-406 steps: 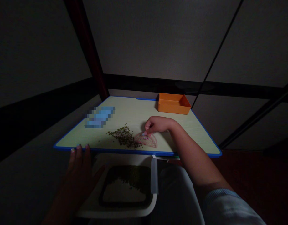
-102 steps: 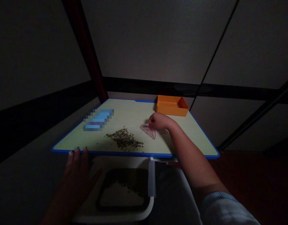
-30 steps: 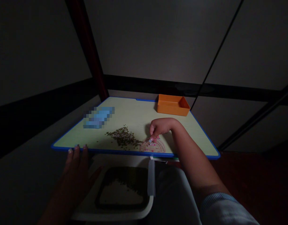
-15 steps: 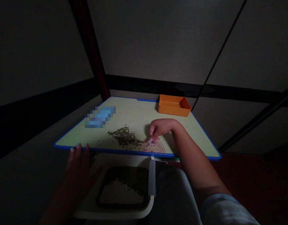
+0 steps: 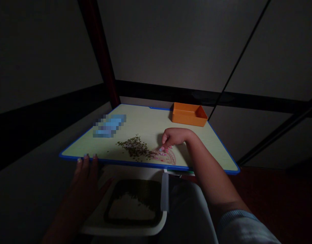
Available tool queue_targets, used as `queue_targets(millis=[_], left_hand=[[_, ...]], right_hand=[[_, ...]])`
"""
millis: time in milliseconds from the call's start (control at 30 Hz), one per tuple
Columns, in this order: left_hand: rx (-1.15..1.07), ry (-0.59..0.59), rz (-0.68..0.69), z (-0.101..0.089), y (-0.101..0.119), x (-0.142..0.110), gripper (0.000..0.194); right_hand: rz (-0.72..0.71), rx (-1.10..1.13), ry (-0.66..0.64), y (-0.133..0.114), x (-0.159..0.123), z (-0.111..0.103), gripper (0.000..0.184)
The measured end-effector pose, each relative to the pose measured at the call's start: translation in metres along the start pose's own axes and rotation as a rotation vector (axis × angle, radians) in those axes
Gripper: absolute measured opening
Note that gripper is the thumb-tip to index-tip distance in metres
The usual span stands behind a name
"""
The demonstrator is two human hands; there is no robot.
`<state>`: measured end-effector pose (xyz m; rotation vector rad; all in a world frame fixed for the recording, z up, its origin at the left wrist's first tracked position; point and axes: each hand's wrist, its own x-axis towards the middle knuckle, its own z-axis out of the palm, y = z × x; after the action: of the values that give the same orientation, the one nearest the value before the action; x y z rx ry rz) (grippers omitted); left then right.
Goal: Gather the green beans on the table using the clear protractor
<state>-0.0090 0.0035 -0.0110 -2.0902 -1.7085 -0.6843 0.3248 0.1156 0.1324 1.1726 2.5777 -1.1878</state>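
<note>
My right hand [image 5: 175,136] bends down over the pale board-like tabletop [image 5: 145,125]. Its fingers are curled together with the tips at the surface, and whatever they may hold is hidden. To the left of those tips spreads a loose heap of small dark green-brown bits [image 5: 133,146], too small to name. Pink marks or bits [image 5: 168,149] show around the fingertips, over a printed protractor-like arc [image 5: 173,158]. My left hand [image 5: 86,184] lies with fingers apart on the blue front edge of the tabletop, holding nothing. Below that edge, a white-rimmed container [image 5: 156,231] has more dark bits inside.
An orange open box [image 5: 189,119] stands at the back right of the tabletop. At the left lies a blurred-out light blue item [image 5: 110,125]. Dark wall panels [image 5: 166,44] rise behind, and my leg [image 5: 189,203] is beside the container.
My right fingertips have shifted slightly left, towards the heap, and more of the printed arc's right side shows. My left hand stays at the edge.
</note>
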Motion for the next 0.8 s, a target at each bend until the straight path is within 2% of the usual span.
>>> queue_targets(millis=[300,533,800], left_hand=[[-0.002,0.033,0.013,0.0003,0.0016,0.0003,0.084],[-0.005,0.021,0.012,-0.0004,0.0015,-0.0001,0.085],[-0.012,0.018,-0.01,0.0019,0.0012,0.0,0.086]], right_hand=[[-0.018,-0.005,-0.003,-0.0018,0.001,0.0009,0.019],[-0.056,-0.005,0.026,-0.0001,0.0037,0.0024,0.02],[-0.07,0.009,-0.002,-0.0038,0.0058,0.0047,0.014]])
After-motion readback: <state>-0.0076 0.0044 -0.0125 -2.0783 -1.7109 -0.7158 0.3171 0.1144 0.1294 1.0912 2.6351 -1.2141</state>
